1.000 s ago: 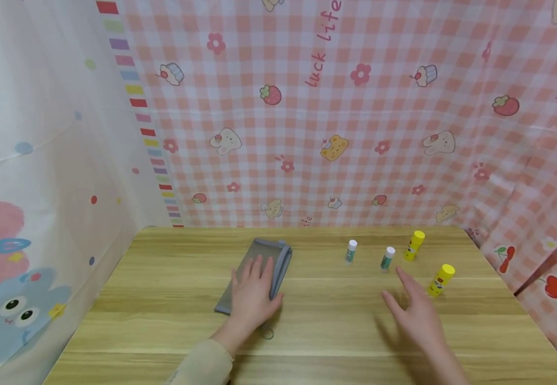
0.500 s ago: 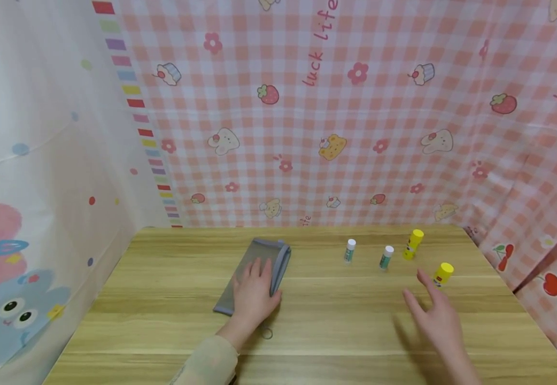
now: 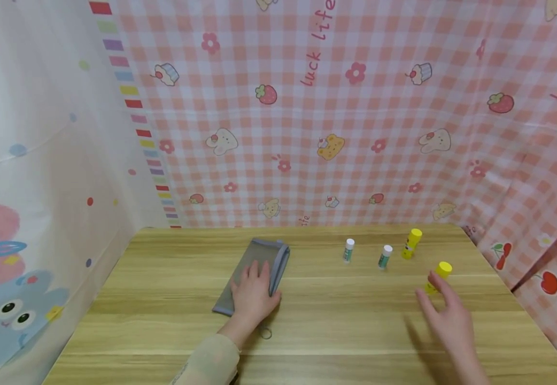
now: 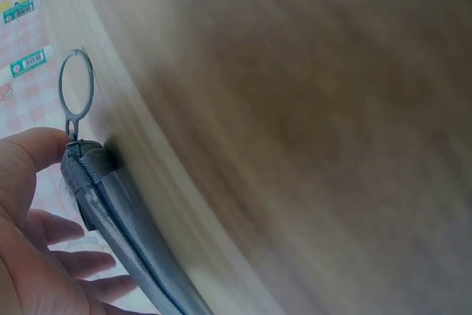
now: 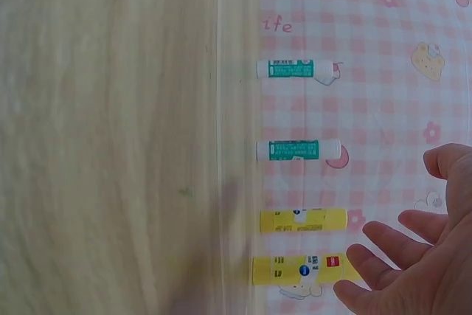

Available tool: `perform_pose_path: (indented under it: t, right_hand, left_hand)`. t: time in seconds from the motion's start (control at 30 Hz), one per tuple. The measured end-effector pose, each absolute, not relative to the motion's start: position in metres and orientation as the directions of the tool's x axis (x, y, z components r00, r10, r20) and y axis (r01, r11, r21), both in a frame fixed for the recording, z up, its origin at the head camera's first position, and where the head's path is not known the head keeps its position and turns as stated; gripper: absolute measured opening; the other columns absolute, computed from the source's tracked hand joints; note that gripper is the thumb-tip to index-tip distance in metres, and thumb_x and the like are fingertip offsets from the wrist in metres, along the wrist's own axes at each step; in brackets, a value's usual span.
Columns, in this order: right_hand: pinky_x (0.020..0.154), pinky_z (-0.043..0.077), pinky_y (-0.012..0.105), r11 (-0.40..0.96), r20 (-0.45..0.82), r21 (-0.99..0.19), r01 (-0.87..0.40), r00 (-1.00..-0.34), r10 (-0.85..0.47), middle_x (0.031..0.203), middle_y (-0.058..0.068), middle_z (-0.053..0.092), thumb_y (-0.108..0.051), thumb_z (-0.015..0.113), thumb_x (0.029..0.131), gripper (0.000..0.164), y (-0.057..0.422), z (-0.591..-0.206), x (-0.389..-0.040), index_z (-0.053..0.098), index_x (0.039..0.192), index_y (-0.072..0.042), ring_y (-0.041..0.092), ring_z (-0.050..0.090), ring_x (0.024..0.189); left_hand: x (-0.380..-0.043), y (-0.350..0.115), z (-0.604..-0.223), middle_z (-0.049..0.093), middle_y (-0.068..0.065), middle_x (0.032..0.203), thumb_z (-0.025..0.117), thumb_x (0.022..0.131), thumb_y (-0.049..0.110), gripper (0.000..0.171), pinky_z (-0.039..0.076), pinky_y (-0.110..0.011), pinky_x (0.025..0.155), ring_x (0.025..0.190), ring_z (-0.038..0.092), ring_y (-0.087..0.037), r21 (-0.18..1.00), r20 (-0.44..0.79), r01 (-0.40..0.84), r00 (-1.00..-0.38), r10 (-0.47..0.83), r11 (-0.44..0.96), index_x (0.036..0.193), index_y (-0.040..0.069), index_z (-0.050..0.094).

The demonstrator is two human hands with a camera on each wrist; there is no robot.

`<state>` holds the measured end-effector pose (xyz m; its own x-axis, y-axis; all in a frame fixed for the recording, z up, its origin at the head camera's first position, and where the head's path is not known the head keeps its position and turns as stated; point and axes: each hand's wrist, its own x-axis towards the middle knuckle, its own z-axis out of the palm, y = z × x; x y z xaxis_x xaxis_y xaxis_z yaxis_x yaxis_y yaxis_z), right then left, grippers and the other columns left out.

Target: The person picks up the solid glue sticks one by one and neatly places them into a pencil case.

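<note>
Head view: right hand (image 3: pixel 451 321), fingers apart, is shifting within reach of nearer yellow tube (image 3: pixel 444 270); left hand (image 3: pixel 252 297), spread, is touching grey pouch (image 3: pixel 260 252)

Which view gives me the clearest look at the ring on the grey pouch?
The left wrist view: there the ring appears large, with its whole loop and its join to the pouch visible. The head view shows it only as a small, thin loop by the left hand; the right wrist view does not show it.
</note>
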<state>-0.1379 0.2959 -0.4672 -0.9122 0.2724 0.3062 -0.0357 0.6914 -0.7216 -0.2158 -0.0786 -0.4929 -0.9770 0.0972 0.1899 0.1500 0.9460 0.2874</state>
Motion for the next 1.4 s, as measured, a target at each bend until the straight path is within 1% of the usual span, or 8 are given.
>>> perform_pose_path:
  t: [0.47,0.63,0.7,0.9,0.97,1.13,1.23,1.4]
  right_hand:
    - [0.106,0.032,0.058,0.652,0.275,-0.757,0.043,-0.884,0.378,0.138,0.027,0.052,-0.024,0.06,0.1,0.052,0.307,-0.465,-0.135,0.048,0.141,0.005,0.046,0.046,0.127]
    - [0.11,0.029,0.032,0.648,0.298,-0.76,0.044,-0.863,0.409,0.138,0.025,0.054,-0.024,0.06,0.099,0.05,0.31,-0.465,-0.135,0.05,0.14,0.003,0.042,0.047,0.126]
    - [0.109,0.029,0.028,0.642,0.302,-0.765,0.044,-0.856,0.419,0.137,0.025,0.055,-0.022,0.061,0.098,0.049,0.312,-0.466,-0.135,0.051,0.139,0.003,0.042,0.048,0.125]
    - [0.111,0.031,0.049,0.612,0.254,-0.787,0.08,-0.862,0.438,0.139,0.027,0.052,-0.023,0.057,0.101,0.051,0.317,-0.465,-0.136,0.046,0.142,0.005,0.044,0.046,0.127]
    - [0.112,0.033,0.04,0.604,0.247,-0.792,0.089,-0.858,0.45,0.139,0.027,0.052,-0.024,0.056,0.101,0.052,0.319,-0.464,-0.136,0.046,0.143,0.004,0.041,0.047,0.127]
    - [0.103,0.033,0.015,0.571,0.246,-0.813,0.114,-0.822,0.515,0.136,0.022,0.057,-0.023,0.06,0.099,0.05,0.321,-0.464,-0.137,0.05,0.142,0.0,0.005,0.05,0.113]
    - [0.105,0.035,0.021,0.541,0.225,-0.831,0.131,-0.811,0.541,0.135,0.021,0.057,-0.024,0.061,0.098,0.051,0.324,-0.465,-0.139,0.05,0.143,-0.002,-0.004,0.047,0.108]
    - [0.104,0.038,0.025,0.519,0.197,-0.84,0.158,-0.803,0.563,0.136,0.021,0.056,-0.026,0.062,0.098,0.053,0.331,-0.466,-0.143,0.049,0.144,-0.004,-0.006,0.047,0.107]
  left_hand:
    - [-0.218,-0.08,-0.498,0.042,-0.025,0.148,0.066,0.091,0.031,0.061,0.026,-0.078,0.098,0.135,0.037,-0.045,0.324,0.118,0.106,-0.99,0.071,0.94,0.144,0.006,0.049]
    - [-0.217,-0.08,-0.498,0.043,-0.023,0.148,0.058,0.095,0.028,0.054,0.024,-0.078,0.1,0.135,0.038,-0.045,0.337,0.107,0.111,-0.991,0.079,0.935,0.144,0.007,0.051]
    - [-0.216,-0.08,-0.498,0.044,-0.023,0.147,0.056,0.097,0.027,0.051,0.023,-0.078,0.099,0.134,0.039,-0.045,0.341,0.105,0.115,-0.991,0.084,0.933,0.143,0.007,0.052]
    - [-0.215,-0.079,-0.496,0.047,-0.022,0.145,0.053,0.099,0.026,0.046,0.025,-0.079,0.097,0.133,0.041,-0.044,0.351,0.116,0.126,-0.989,0.09,0.928,0.142,0.008,0.055]
    - [-0.214,-0.078,-0.496,0.047,-0.022,0.145,0.053,0.099,0.025,0.046,0.025,-0.079,0.097,0.133,0.041,-0.044,0.358,0.12,0.126,-0.989,0.088,0.925,0.141,0.008,0.055]
    - [-0.214,-0.078,-0.495,0.047,-0.022,0.145,0.052,0.1,0.026,0.046,0.025,-0.079,0.098,0.133,0.041,-0.044,0.379,0.118,0.119,-0.99,0.079,0.918,0.142,0.009,0.055]
    - [-0.214,-0.078,-0.495,0.047,-0.022,0.146,0.051,0.1,0.027,0.045,0.025,-0.078,0.098,0.134,0.041,-0.044,0.39,0.119,0.117,-0.99,0.076,0.913,0.142,0.009,0.055]
    - [-0.213,-0.078,-0.495,0.047,-0.022,0.146,0.051,0.101,0.027,0.045,0.024,-0.079,0.098,0.134,0.041,-0.044,0.399,0.123,0.122,-0.989,0.079,0.909,0.142,0.009,0.054]
